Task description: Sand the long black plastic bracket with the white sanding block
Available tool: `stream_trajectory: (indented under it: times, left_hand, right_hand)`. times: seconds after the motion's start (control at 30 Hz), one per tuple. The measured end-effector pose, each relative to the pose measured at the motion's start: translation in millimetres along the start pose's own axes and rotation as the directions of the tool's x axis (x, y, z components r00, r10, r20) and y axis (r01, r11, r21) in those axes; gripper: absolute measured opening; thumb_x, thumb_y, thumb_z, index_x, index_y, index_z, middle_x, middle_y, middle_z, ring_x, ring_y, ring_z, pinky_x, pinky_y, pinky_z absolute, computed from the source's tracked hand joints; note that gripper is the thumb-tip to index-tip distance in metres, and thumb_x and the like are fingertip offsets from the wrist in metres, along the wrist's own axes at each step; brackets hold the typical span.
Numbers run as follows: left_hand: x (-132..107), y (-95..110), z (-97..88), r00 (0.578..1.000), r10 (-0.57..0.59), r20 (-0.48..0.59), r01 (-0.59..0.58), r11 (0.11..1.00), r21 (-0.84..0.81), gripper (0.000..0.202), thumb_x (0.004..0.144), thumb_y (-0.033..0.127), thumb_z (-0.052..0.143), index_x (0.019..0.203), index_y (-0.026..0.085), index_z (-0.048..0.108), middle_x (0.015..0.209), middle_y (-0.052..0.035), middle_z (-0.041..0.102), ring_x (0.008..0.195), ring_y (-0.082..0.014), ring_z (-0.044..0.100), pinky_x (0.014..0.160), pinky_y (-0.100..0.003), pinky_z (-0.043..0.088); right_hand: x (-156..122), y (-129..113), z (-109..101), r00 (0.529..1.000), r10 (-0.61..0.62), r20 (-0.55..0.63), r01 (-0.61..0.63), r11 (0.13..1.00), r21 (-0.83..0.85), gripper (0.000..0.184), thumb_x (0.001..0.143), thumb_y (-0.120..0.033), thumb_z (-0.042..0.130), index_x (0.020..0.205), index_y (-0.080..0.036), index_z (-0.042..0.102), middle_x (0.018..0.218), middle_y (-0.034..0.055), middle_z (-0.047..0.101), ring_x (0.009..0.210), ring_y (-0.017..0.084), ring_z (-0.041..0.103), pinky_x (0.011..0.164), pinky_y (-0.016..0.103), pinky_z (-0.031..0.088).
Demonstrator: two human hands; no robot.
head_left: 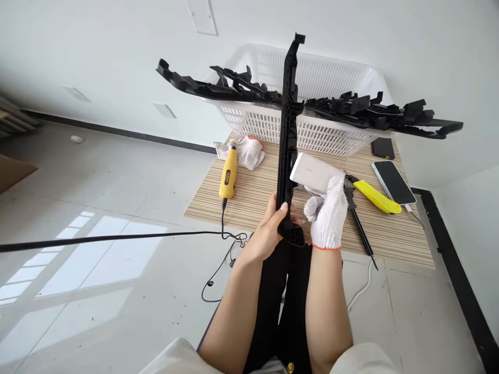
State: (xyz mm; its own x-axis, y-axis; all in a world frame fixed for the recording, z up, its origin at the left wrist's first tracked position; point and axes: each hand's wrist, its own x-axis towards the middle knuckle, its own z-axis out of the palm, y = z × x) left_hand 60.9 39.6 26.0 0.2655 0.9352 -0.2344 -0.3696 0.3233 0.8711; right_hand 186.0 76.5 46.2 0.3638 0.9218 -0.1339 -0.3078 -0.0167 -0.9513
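A long black plastic trim piece [287, 140] stands nearly upright in front of me, gripped near its lower end by my bare left hand [268, 228]. My right hand [328, 215] wears a white knitted glove with an orange cuff edge and is just right of the piece's lower part. Its fingers are curled, and whatever is in them is hidden. Beyond that glove lies a white flat rectangular device [316, 172], partly covered by it. To the glove's right are a yellow utility knife [377, 197] and a thin black tool-like piece [362, 228].
A white perforated basket [257, 122] on the wood-patterned table [202, 200] holds several black trim pieces [362, 111] that overhang both sides. A yellow corded rotary tool [228, 174] lies left, near a white glove [251, 153]. Two phones [393, 182] are right. A cable [117, 239] crosses left.
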Motion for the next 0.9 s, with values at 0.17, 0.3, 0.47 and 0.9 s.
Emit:
stream_trajectory:
  times: [0.17, 0.3, 0.47, 0.9]
  left_hand:
    - [-6, -2, -5.1, 0.983, 0.063, 0.172, -0.083, 0.99, 0.111, 0.067, 0.081, 0.027, 0.073, 0.136, 0.035, 0.036, 0.118, -0.0028, 0.052, 0.093, -0.0157, 0.062, 0.081, -0.034, 0.057]
    - [-4, -6, -8.4, 0.956, 0.161, 0.245, -0.225, 0.939, 0.259, 0.042, 0.086, 0.027, 0.068, 0.124, 0.023, 0.052, 0.103, -0.0053, 0.06, 0.097, -0.0203, 0.061, 0.092, -0.04, 0.053]
    - [-1, -4, -5.8, 0.969, 0.142, 0.203, -0.185, 0.959, 0.215, 0.042, 0.089, 0.029, 0.066, 0.128, 0.024, 0.05, 0.12, -0.0081, 0.061, 0.103, -0.0214, 0.062, 0.088, -0.038, 0.056]
    - [1, -5, 2.3, 0.988, 0.142, 0.057, -0.15, 0.972, 0.179, 0.039, 0.09, 0.033, 0.065, 0.123, 0.025, 0.047, 0.12, -0.007, 0.057, 0.097, -0.0188, 0.065, 0.072, -0.029, 0.059]
  right_hand:
    - [0, -4, -16, 0.999, 0.022, 0.036, -0.021, 0.999, -0.035, 0.044, 0.085, -0.065, 0.058, 0.084, -0.021, 0.062, 0.056, -0.0009, 0.064, 0.031, 0.01, 0.045, 0.026, 0.021, 0.024]
    - [-14, 0, -26, 0.948, 0.159, 0.276, -0.133, 0.985, -0.11, 0.036, 0.081, -0.054, 0.07, 0.079, -0.021, 0.057, 0.041, -0.0066, 0.051, 0.03, 0.009, 0.042, 0.028, 0.018, 0.025]
    - [-10, 1, -30, 0.972, 0.058, 0.227, -0.05, 0.998, -0.04, 0.031, 0.083, -0.053, 0.067, 0.085, -0.024, 0.056, 0.048, -0.0064, 0.053, 0.039, 0.009, 0.047, 0.035, 0.019, 0.031]
    - [46, -45, 4, 0.87, -0.234, 0.434, 0.233, 0.971, 0.057, 0.026, 0.089, -0.045, 0.062, 0.109, -0.029, 0.059, 0.07, -0.0083, 0.061, 0.035, 0.003, 0.037, 0.031, 0.016, 0.021]
